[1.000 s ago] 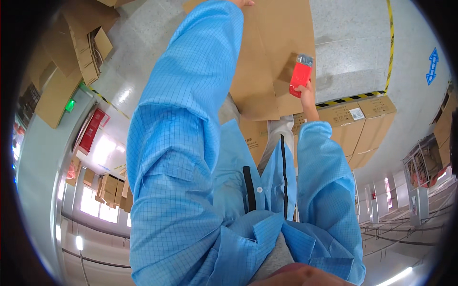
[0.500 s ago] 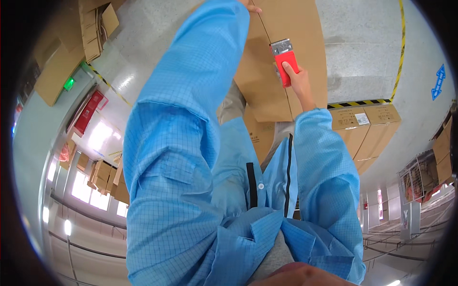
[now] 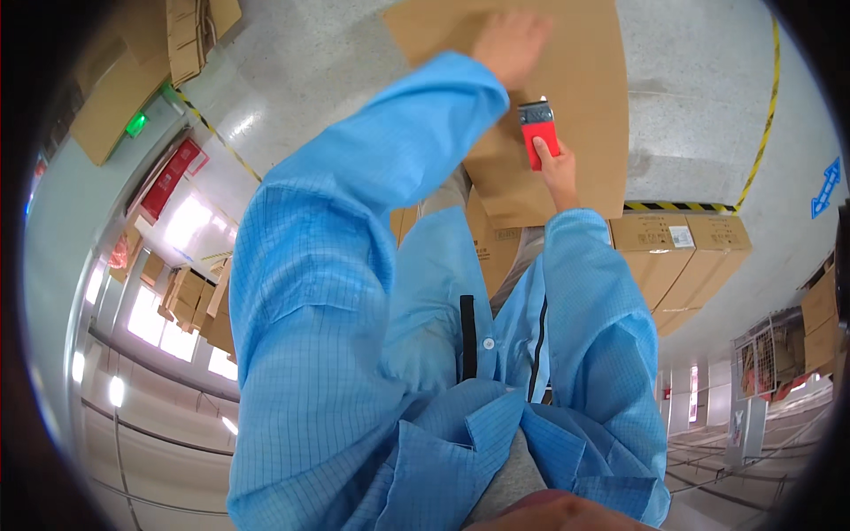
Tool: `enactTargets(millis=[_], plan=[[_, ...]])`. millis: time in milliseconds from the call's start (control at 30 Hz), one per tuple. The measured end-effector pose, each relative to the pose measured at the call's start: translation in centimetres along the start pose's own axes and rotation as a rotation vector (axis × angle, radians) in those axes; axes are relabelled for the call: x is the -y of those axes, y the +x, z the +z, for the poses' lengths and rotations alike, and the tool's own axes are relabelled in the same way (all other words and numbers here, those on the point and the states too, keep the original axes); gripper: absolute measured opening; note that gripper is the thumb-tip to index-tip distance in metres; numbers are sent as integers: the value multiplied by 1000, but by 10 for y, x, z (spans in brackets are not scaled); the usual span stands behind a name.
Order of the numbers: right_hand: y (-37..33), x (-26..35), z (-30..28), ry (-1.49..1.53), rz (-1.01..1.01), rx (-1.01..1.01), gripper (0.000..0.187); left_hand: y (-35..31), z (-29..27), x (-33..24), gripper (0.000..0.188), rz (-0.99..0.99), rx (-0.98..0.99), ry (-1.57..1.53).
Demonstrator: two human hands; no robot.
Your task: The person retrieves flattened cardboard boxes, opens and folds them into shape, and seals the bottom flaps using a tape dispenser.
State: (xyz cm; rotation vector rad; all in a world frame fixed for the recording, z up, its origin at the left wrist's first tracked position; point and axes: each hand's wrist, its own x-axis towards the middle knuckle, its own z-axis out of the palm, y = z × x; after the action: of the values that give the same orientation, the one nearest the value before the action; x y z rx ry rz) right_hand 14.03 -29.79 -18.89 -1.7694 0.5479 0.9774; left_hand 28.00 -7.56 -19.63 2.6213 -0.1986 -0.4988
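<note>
Just right of the scene's middle, the right hand [image 3: 559,177] holds a red hand tool [image 3: 542,146], its grip closed around the near end of the red body with the thumb lying along the upper face. The tool's dark, shiny metal head [image 3: 535,112] points toward the far side, over a large brown cardboard panel [image 3: 589,106]; whether it touches the board cannot be told.

Farther off and slightly to the left, the left hand [image 3: 513,46] is over the far part of the same panel, back up and blurred, so it cannot be told how wide its fingers are spread or whether they press on the surface. The left blue sleeve [image 3: 390,146] reaches across to it from the near left; the right blue sleeve [image 3: 593,265] comes up from the near right.

Right of the panel's near end are sealed cartons [image 3: 651,237], with black-and-yellow striped tape [image 3: 680,207] along their far edge. A blue double-headed arrow [image 3: 826,188] marks the floor at the far right. On the left, a red box [image 3: 173,177] is near a green light [image 3: 137,125].
</note>
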Motion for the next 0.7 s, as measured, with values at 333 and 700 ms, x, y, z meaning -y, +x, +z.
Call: enactTargets(millis=[333,700], plan=[[-11,3,-7,-53,-12,8,40,-24,24,2,26,-489,921,-1152],[-47,45,-12,-40,-19,-28,41,-26,-11,-19,15,-329,674,-915]])
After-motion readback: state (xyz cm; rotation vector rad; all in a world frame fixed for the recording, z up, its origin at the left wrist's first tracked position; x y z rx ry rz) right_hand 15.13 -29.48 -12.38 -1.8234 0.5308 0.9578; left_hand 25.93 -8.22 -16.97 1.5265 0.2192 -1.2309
